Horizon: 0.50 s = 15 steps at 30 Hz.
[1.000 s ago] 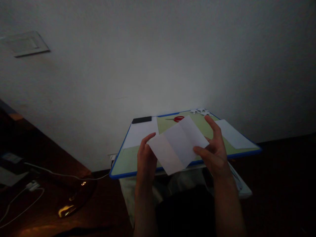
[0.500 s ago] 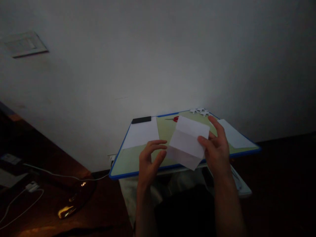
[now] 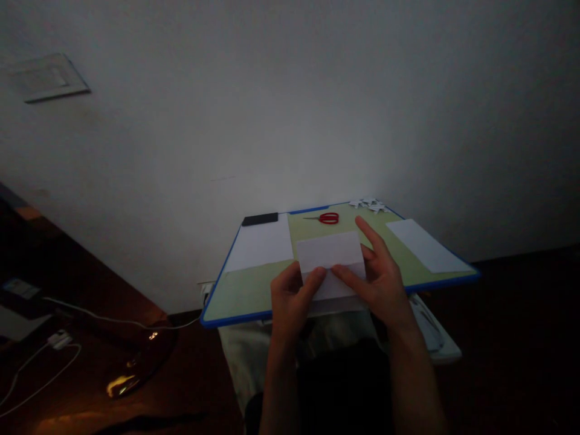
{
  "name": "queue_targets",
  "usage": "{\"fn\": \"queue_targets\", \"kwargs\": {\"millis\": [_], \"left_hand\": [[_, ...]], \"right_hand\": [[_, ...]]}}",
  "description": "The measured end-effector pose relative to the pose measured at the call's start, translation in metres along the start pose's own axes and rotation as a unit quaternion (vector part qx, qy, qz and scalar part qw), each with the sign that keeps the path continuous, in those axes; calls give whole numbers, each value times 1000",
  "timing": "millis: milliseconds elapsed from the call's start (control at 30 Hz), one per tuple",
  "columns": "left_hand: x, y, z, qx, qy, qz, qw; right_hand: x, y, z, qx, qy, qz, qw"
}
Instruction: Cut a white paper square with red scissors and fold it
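Observation:
A creased piece of white paper (image 3: 331,249) is held above the near edge of the table, level with my chest. My left hand (image 3: 292,299) grips its left side, thumb laid on the front face. From the right, my right hand (image 3: 383,284) grips it too, with its thumb near the left thumb at a crease and the index finger stretched up past the paper. The other fingertips are hidden behind the sheet. Beyond the paper lies a pair of scissors with red handles (image 3: 329,218), blades pointing left.
The pale green table (image 3: 244,296) has a blue rim and stands against the wall. White sheets (image 3: 258,244) lie at its left under a dark flat object (image 3: 260,219). Another white sheet (image 3: 426,244) is at right. Folded white paper pieces (image 3: 370,205) sit at the back right corner.
My left hand has moved right and taken hold of the paper. The paper has turned more square to me and shifted slightly, uncovering the scissors' handles. Both thumbs now meet near its crease.

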<state>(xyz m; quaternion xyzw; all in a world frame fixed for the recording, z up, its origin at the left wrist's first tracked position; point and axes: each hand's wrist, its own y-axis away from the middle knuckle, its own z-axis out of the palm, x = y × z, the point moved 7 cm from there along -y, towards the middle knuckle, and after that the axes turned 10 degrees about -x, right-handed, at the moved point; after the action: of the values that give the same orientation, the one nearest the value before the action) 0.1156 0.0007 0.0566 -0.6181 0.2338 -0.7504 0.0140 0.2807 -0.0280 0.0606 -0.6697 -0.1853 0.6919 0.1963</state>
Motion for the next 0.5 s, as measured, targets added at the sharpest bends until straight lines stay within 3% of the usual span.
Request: {"fn": "queue_targets", "kwargs": {"millis": [233, 400, 500], "left_hand": [[-2, 1, -3, -12, -41, -7, 999], [-3, 1, -7, 38, -39, -2, 999], [-3, 2, -8, 71, -32, -4, 997]], "right_hand": [[-4, 1, 6, 15, 43, 2, 999], [-8, 3, 2, 105, 107, -20, 989], [-19, 1, 6, 93, 166, -67, 980]]}}
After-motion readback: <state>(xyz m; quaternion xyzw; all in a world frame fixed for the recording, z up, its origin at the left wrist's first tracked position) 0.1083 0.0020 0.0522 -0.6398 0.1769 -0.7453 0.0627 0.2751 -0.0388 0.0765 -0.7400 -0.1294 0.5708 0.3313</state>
